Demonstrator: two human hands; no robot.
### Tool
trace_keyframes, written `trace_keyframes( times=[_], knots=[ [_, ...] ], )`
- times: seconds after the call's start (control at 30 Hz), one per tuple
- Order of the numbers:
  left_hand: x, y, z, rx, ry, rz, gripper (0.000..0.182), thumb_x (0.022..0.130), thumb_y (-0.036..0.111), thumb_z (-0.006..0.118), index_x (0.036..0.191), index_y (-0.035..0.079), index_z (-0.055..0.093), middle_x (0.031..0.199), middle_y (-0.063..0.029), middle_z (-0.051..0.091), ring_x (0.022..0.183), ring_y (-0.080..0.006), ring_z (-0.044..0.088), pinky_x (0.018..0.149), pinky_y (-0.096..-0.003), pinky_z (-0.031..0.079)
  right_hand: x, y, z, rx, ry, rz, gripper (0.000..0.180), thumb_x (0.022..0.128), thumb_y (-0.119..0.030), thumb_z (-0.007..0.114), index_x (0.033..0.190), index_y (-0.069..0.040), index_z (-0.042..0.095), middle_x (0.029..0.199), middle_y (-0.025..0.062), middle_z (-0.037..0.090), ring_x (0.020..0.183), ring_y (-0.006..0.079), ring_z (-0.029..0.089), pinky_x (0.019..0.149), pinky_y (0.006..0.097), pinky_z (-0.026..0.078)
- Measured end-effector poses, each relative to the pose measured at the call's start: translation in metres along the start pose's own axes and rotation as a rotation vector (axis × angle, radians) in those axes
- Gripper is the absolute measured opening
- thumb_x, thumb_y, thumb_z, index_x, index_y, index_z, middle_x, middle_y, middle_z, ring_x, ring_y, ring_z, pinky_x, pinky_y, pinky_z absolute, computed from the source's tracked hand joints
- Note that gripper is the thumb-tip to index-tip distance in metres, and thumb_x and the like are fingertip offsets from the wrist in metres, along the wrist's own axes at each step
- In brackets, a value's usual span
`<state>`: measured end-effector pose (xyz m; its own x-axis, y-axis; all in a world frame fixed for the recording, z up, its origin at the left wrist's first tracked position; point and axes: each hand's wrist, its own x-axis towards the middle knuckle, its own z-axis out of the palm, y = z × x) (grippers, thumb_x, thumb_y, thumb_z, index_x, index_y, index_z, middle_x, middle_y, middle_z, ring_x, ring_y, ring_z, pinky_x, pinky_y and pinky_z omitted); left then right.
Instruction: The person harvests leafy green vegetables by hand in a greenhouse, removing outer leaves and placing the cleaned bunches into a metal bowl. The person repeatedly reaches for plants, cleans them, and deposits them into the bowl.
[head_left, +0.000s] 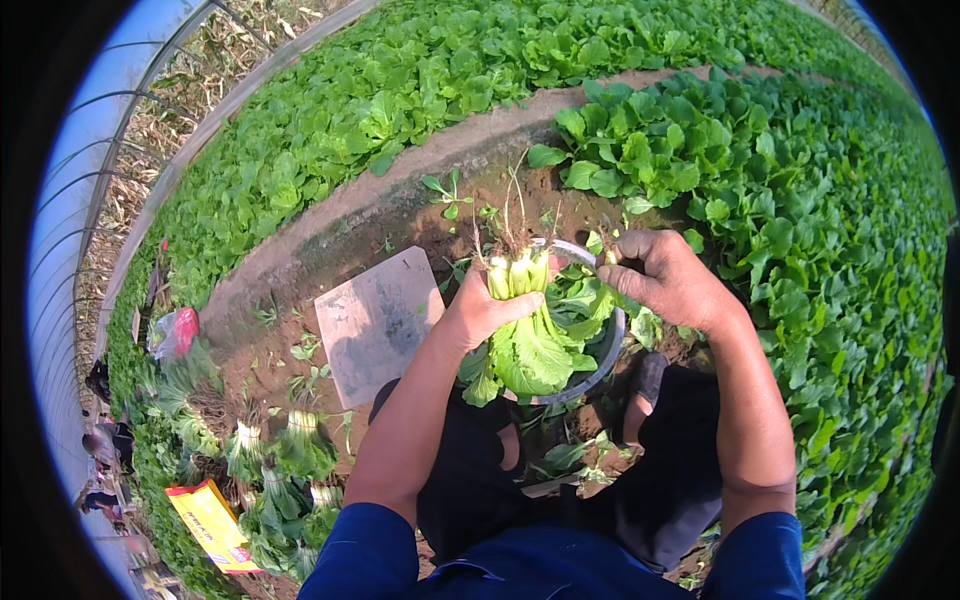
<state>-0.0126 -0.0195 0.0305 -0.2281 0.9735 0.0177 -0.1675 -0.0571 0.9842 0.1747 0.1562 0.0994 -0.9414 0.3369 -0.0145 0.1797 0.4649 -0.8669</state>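
My left hand (491, 304) is closed around a bunch of leafy greens (529, 337), its pale stems and roots pointing away from me and its leaves hanging towards me. To the right, my right hand (656, 281) pinches a single green plant (609, 259) near its root, with its leaves hanging beside the bunch. Beneath both hands stands a round basin (616, 341) with a grey rim, holding loose leaves. The bunch and my left hand hide part of it.
A square pale board (382, 322) lies on the soil left of the basin. Tied bunches of greens (300, 442), a yellow printed bag (210, 525) and a red and white plastic bag (176, 332) lie at the left. Growing greens (810, 225) fill the right side. People are far left.
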Motion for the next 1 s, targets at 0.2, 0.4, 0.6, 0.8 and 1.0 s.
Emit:
trace_keyframes(
  times=[0.2,0.4,0.6,0.8,1.0],
  knots=[
    [0.001,-0.005,0.002,0.198,0.07,-0.055,0.039,0.084,-0.004,0.063,0.122,-0.001,0.057,0.115,-0.0099,0.067,0.107,-0.0197,0.064,0.094,-0.035,0.05,0.002,-0.008,0.006,-0.086,-0.003,-0.095,0.018,0.089,-0.015,0.068,0.085,0.003,0.066,0.07,0.0065,0.058,0.065,0.0135,0.051,0.062,0.0336,0.045],
    [-0.001,-0.003,0.012,0.054,0.024,0.041,0.049,0.08,0.002,0.073,0.125,0.004,0.054,0.117,-0.0023,0.063,0.106,-0.0117,0.058,0.093,-0.0316,0.048,0.012,-0.003,0.031,0.151,-0.003,0.019,0.017,0.092,-0.013,0.065,0.099,0.002,0.067,0.075,0.0078,0.063,0.064,0.0112,0.054,0.06,0.0309,0.048],
    [0.002,-0.004,0.015,0.011,0.11,-0.008,0.045,0.08,0.002,0.072,0.122,0.004,0.058,0.109,-0.0013,0.065,0.098,-0.0118,0.061,0.088,-0.0304,0.05,0.01,-0.004,0.041,0.456,-0.001,0.114,0.022,0.097,-0.009,0.059,0.116,0.001,0.063,0.089,0.0031,0.066,0.073,0.0084,0.066,0.062,0.0229,0.05],
    [0.004,-0.008,0.019,0.316,0.181,-0.076,0.042,0.078,0.002,0.072,0.118,0.004,0.06,0.108,-0.0028,0.067,0.096,-0.0116,0.062,0.086,-0.0303,0.051,-0.002,0.048,0.03,0.167,0.027,-0.003,0.041,0.092,-0.022,0.068,0.117,0.009,0.059,0.079,0.0101,0.065,0.06,0.0137,0.063,0.058,0.0285,0.052],
    [-0.003,-0.002,0.01,0.548,0.448,-0.139,0.046,0.075,0.009,0.077,0.116,-0.001,0.059,0.102,-0.0077,0.068,0.094,-0.015,0.065,0.081,-0.0304,0.052,-0.001,0.22,-0.004,-0.52,-0.303,0.53,0.04,0.086,-0.035,0.063,0.107,-0.001,0.068,0.105,0.0204,0.069,0.096,0.0359,0.067,0.083,0.0453,0.051]
  ],
)
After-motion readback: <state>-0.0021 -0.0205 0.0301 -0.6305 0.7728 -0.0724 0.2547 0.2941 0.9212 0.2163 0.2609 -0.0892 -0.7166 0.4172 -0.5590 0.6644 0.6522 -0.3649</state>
